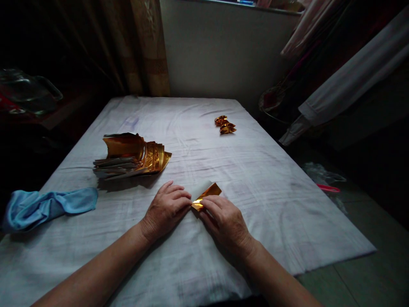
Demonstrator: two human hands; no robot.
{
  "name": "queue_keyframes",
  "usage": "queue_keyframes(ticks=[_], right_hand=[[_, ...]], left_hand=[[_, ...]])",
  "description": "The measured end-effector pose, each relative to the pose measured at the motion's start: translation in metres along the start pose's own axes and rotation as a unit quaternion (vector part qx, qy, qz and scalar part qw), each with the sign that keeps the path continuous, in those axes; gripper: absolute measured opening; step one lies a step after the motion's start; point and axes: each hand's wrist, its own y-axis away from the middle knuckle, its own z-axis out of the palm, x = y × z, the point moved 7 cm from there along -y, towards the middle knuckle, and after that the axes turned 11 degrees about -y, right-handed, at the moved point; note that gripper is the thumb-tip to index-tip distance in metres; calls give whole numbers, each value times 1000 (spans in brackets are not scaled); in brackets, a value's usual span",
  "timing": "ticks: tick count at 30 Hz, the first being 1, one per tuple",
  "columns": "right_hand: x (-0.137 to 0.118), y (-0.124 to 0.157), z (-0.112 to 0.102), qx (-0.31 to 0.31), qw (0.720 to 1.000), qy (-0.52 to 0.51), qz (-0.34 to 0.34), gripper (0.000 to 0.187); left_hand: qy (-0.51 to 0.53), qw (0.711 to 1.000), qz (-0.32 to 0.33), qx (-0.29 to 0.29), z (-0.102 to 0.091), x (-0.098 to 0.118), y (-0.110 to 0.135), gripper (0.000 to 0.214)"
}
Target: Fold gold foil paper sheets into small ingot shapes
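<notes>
Both my hands rest on a table covered with a white cloth. Between them lies a small sheet of gold foil paper, partly folded, with its white back showing. My left hand presses on the sheet's left edge with curled fingers. My right hand pinches the sheet's near corner with its fingertips. A fanned stack of gold foil sheets lies to the left, beyond my left hand. Two folded gold pieces sit further back on the cloth.
A crumpled blue cloth lies at the table's left edge. A glass jug stands in the dark at far left. Curtains and a wall close off the back. Pale fabric hangs at right, and floor with a pink object shows beside the table.
</notes>
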Motion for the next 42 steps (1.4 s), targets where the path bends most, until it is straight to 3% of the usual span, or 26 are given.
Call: queue_keyframes(ticks=[10, 21, 34, 42], right_hand=[[7, 5, 2, 13, 999, 0, 30, 23], [15, -4, 9, -19, 993, 63, 93, 21], [16, -5, 14, -13, 988, 112, 102, 22], [14, -7, 13, -5, 988, 131, 82, 21]], left_hand=[[-34, 998, 56, -24, -6, 13, 14, 23], [-24, 998, 49, -31, -6, 14, 16, 24], [-33, 998, 54, -16, -9, 16, 13, 23], [-58, 996, 50, -40, -7, 20, 14, 30]])
